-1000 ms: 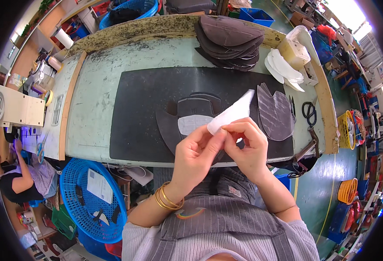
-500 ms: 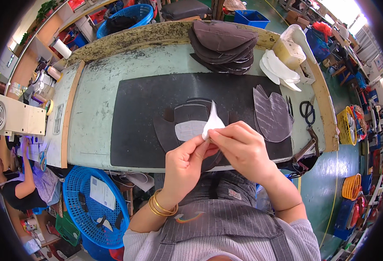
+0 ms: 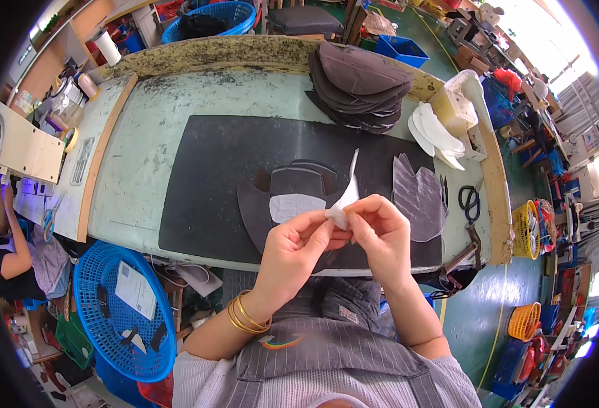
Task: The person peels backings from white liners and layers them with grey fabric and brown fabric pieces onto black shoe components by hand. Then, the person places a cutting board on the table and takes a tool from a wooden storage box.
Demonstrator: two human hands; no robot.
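Between my two hands a thin white piece of sheet material (image 3: 346, 196) is pinched at its lower end, its narrow tip pointing up and away. The fingertips of my left hand (image 3: 301, 250) close on it from the left; those of my right hand (image 3: 384, 234) close on it from the right. Beneath and just beyond them, a dark shaped cut piece (image 3: 296, 182) lies on a black mat (image 3: 207, 177). A white patch (image 3: 295, 207) sits on that dark piece, whose near right part my hands hide.
Dark cut pieces (image 3: 360, 75) are stacked at the far edge, beside white pieces (image 3: 432, 132) and a cream container (image 3: 454, 109). On the right lie grey pieces (image 3: 418, 197), black-handled scissors (image 3: 471, 202) and a hammer (image 3: 468, 251). A blue basket (image 3: 167, 299) stands near left; a person (image 3: 13, 251) works beyond it.
My fingers have shifted on the white piece, and its tip now leans more to the right. My right hand has turned more upright. The whole view has shifted slightly.
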